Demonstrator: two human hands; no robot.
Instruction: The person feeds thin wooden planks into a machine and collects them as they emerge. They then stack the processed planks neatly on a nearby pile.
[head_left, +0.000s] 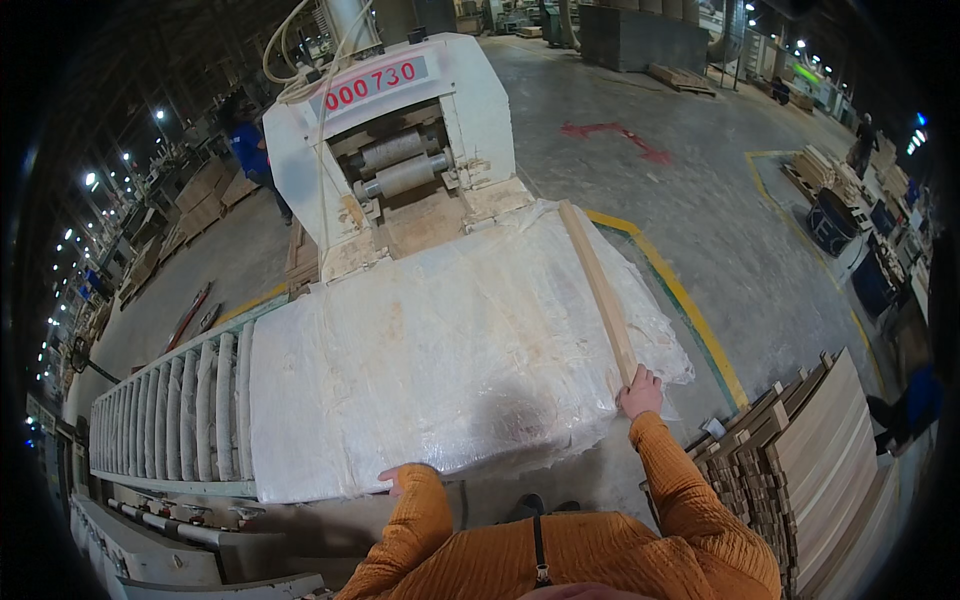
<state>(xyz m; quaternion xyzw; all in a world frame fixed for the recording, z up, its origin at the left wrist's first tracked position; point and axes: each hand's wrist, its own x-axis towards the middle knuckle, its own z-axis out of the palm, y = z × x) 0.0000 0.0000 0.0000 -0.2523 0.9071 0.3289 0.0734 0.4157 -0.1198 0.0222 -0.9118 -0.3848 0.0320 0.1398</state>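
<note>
The right hand [643,391] clasps a wooden strip [598,290]; the left hand [393,479], how open I can't tell, meets the film-covered worktop [400,350].

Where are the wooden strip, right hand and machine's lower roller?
Wooden strip [600,292], head view: middle of its length.
Right hand [641,391], head view: back of the hand.
Lower roller [407,176], head view: middle of its barrel.

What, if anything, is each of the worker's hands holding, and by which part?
The right hand holds a wooden strip by its near end. The left hand is at the plastic-wrapped surface's near edge; whether it grips anything cannot be told.
</note>
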